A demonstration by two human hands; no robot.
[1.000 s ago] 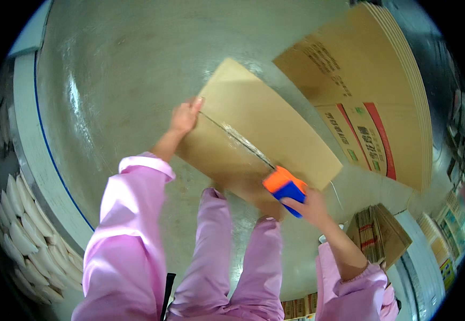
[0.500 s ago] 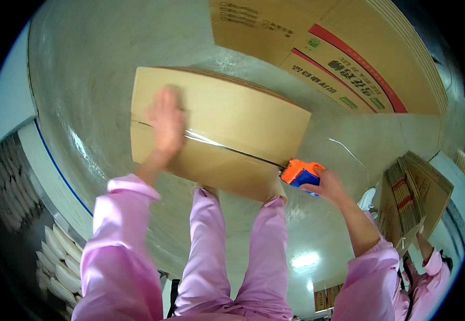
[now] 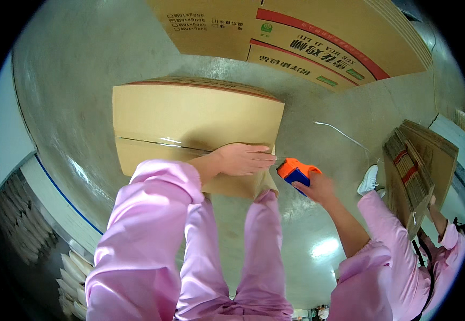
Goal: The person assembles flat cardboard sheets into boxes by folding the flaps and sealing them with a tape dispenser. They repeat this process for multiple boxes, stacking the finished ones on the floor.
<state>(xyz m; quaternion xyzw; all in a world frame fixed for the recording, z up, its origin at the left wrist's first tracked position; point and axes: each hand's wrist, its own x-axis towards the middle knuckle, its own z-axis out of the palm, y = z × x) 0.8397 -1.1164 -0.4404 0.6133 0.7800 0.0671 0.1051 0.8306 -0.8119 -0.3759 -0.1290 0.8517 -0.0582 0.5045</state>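
Note:
A brown cardboard box [image 3: 195, 115] stands in front of my legs, its two top flaps meeting along a seam. Shiny clear tape [image 3: 147, 141] runs along that seam toward the right edge. My left hand [image 3: 245, 159] lies flat on the top near the right end, fingers stretched out together over the seam. Just off that right edge, my right hand [image 3: 318, 187] grips an orange and blue tape dispenser [image 3: 296, 174]. The dispenser's front is close to my left fingertips.
Large flattened cartons [image 3: 211, 40] with a red stripe lie stacked at the far side. To the right, a co-worker in pink [image 3: 393, 246] is beside bundled cardboard [image 3: 403, 166]. A thin white strip [image 3: 342, 134] lies on the floor. White sacks [image 3: 75, 278] are at lower left.
My left hand has slid right along the seam, from the box's left part to its right end. The dispenser remains in my right hand near the right edge. The view has shifted.

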